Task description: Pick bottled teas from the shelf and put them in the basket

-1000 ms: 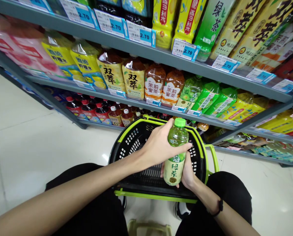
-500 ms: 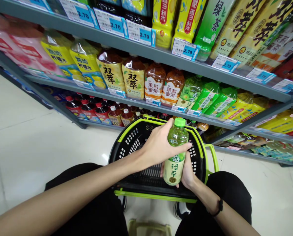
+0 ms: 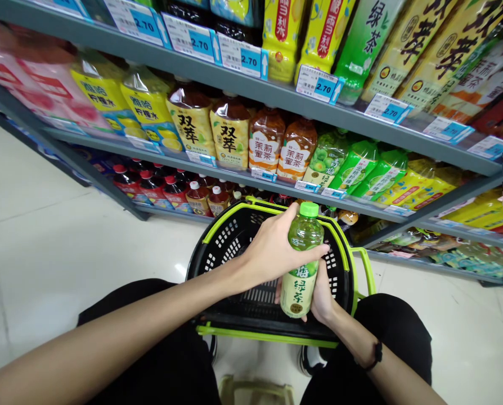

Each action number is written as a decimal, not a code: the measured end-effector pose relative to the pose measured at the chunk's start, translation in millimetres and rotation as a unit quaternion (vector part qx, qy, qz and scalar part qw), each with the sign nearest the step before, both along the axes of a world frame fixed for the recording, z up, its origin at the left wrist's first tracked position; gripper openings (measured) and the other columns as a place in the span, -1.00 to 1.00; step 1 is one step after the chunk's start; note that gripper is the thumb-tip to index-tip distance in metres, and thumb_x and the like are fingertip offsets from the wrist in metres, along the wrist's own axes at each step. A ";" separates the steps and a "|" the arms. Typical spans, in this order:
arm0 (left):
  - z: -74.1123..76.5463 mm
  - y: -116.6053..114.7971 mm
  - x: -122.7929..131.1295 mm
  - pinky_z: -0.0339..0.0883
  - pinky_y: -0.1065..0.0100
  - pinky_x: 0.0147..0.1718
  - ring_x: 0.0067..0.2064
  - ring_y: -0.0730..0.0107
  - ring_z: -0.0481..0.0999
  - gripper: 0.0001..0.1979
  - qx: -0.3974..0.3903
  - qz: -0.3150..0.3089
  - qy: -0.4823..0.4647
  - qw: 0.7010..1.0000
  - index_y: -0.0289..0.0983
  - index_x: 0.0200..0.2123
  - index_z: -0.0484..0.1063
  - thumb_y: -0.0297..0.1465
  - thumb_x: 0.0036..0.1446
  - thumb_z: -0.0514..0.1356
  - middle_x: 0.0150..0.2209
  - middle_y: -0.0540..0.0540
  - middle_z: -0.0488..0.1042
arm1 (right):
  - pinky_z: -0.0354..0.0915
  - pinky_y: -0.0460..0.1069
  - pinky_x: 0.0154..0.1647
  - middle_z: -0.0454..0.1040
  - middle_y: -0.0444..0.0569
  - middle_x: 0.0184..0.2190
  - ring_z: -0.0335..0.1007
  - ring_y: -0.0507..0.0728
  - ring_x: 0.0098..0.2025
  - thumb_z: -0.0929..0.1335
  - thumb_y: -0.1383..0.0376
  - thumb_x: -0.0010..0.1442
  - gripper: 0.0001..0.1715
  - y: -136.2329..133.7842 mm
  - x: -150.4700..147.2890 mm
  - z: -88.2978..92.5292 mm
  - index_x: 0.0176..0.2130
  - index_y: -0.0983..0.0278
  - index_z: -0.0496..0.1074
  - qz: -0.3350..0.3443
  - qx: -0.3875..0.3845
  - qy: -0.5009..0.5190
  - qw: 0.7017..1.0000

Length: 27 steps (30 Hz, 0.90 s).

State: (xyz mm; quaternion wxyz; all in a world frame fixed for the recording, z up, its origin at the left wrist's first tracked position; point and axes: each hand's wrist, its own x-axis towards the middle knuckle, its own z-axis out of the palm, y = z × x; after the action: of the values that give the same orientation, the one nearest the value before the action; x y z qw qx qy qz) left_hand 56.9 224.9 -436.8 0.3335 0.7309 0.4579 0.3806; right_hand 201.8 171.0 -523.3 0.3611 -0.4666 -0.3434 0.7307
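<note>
A green tea bottle (image 3: 300, 287) with a bright green cap is upright, label facing me, over a black basket (image 3: 218, 242) with lime-green rims. My left hand (image 3: 274, 247) wraps round its upper part, the thumb across the front. Behind and under the lower part, my right hand (image 3: 322, 295) supports the bottle from the right; some of its fingers are hidden by the bottle. Through the basket's slotted walls and base, no goods show inside.
Ahead stands a grey shelf rack (image 3: 218, 70) packed with drink bottles and price tags. My knees flank the basket, and part of a pale stool (image 3: 255, 388) shows at the bottom edge.
</note>
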 end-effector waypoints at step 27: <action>1.0 -0.5 -0.7 0.46 0.01 0.05 0.02 -0.05 0.60 -0.35 -0.013 -0.012 -0.011 1.000 -0.34 0.03 0.39 -0.03 0.04 0.42 -0.04 -0.28 0.61 | 0.52 0.19 -0.26 0.58 0.21 -0.46 0.60 0.40 -0.17 0.06 -0.62 -0.04 0.07 -0.5 -1.6 1.5 -0.52 0.21 0.48 0.002 -0.003 0.009 1.000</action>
State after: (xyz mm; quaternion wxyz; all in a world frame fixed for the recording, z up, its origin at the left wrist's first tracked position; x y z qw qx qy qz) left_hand 56.2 224.3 -435.8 0.3526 0.7278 0.4504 0.3783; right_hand 200.2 170.6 -521.8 0.3610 -0.4603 -0.3387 0.7369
